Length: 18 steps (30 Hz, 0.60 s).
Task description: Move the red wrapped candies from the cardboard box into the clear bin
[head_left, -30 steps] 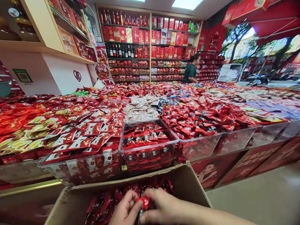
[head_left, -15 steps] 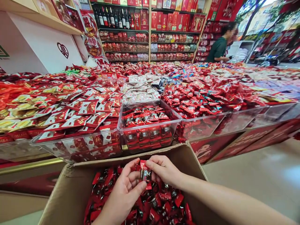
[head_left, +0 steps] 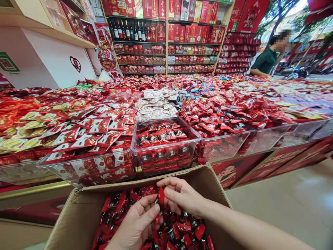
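Note:
Above an open cardboard box (head_left: pixel 62 222), both hands meet at one small red-and-black wrapped candy (head_left: pixel 161 196), turned edge-on. My left hand (head_left: pixel 139 217) pinches its lower left side between thumb and fingers. On the right side, my right hand (head_left: pixel 182 195) has its thumb and fingers at the red wrapper. Loose red-and-black candies (head_left: pixel 182 227) fill the box beneath. Just beyond the box stands a clear plastic bin (head_left: pixel 166 147) with similar candies laid in rows.
Red and white packets (head_left: pixel 91 133) heap up in clear bins on the left, more red packets (head_left: pixel 221 111) on the right. Shelves (head_left: pixel 166 48) rise behind. A person in a dark green shirt (head_left: pixel 265 60) stands at the far right.
The candy has turned from its printed face to its edge between my hands. The view has tilted up slightly, and the person at the back has shifted right.

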Available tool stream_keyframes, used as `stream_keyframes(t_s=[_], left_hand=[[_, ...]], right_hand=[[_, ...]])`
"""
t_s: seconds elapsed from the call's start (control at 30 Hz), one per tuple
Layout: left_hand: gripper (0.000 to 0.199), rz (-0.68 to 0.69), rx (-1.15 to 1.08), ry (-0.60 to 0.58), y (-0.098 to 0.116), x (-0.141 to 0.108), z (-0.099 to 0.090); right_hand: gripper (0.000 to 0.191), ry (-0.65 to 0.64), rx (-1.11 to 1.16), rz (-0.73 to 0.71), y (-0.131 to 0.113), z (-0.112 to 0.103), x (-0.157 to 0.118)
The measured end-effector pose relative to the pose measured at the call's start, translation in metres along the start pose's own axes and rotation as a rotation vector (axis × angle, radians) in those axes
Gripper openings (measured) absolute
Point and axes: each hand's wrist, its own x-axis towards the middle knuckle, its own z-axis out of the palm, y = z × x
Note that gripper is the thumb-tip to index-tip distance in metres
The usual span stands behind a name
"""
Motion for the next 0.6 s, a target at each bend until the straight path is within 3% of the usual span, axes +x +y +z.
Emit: stream_keyframes(t_s=[0.07, 0.13, 0.23, 0.47, 0.6], left_hand=[[0.033, 0.115, 0.067, 0.07, -0.002, 0.003, 0.001], [0.031, 0.205, 0.129, 0.107, -0.002, 0.004, 0.003], [0.027, 0.263, 0.18, 0.144, 0.0, 0.004, 0.005], [0.028, 0.286, 0.301, 0.113, 0.004, 0.006, -0.006], [0.028, 0.275, 0.311, 0.05, 0.004, 0.009, -0.011]], right_hand=[[0.049, 0.019, 0.028, 0.048, 0.003, 0.0, 0.002], [0.041, 0.024, -0.005, 0.101, 0.004, 0.0, 0.004], [0.033, 0.046, -0.077, 0.11, 0.002, 0.0, 0.004], [0.031, 0.074, -0.2, -0.029, 0.002, 0.0, 0.001], [0.023, 0.144, -0.444, -0.198, 0.004, -0.002, -0.002]])
